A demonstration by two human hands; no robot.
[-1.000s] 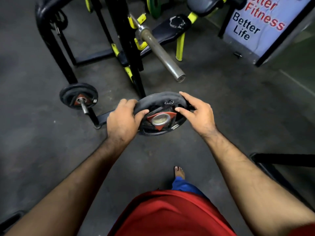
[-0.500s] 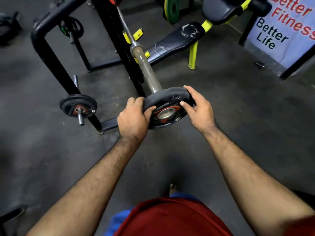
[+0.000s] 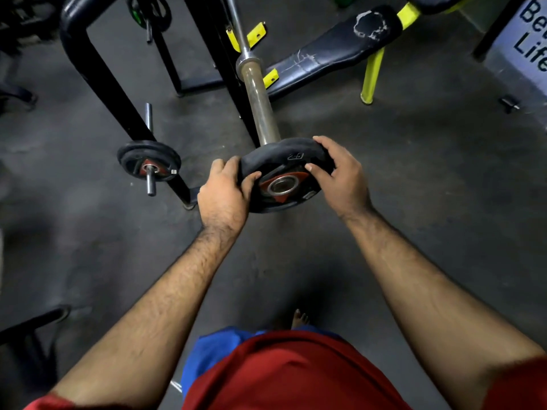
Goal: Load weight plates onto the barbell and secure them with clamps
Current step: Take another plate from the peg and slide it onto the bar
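A small black weight plate with a red centre and a steel-ringed hole sits at the near end of the barbell sleeve. The sleeve runs back from the plate to the rack. Whether the sleeve's tip is inside the hole I cannot tell, since the plate hides it. My left hand grips the plate's left rim. On the right rim is my right hand, fingers over the top edge and thumb on the face. No clamp is in sight.
A black rack upright with yellow hooks holds the bar. Left of me, a storage peg carries another small plate. A worn black bench pad on yellow legs lies at the back right. My bare foot is on the grey floor.
Both hands carried the plate up from below the sleeve's end to the tip of the sleeve. The view has moved closer to the rack.
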